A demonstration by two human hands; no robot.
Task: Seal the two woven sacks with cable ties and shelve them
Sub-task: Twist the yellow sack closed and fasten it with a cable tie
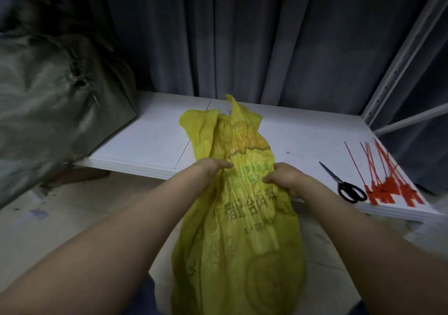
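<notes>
A yellow woven sack (242, 237) with printed writing stands in front of me, its open top flopped onto the white shelf board (150, 140). My left hand (213, 166) grips the sack's left side at the neck. My right hand (283, 176) grips the right side at the same height, fingers curled into the fabric. A bundle of red cable ties (388, 183) lies on the shelf at the right. A grey-green woven sack (53, 101) sits at the left, partly on the shelf, blurred.
Black-handled scissors (344, 183) lie beside the ties. A grey curtain (242, 36) hangs behind the shelf. A perforated metal upright (402, 55) stands at the right. The tiled floor (72, 217) shows below the shelf.
</notes>
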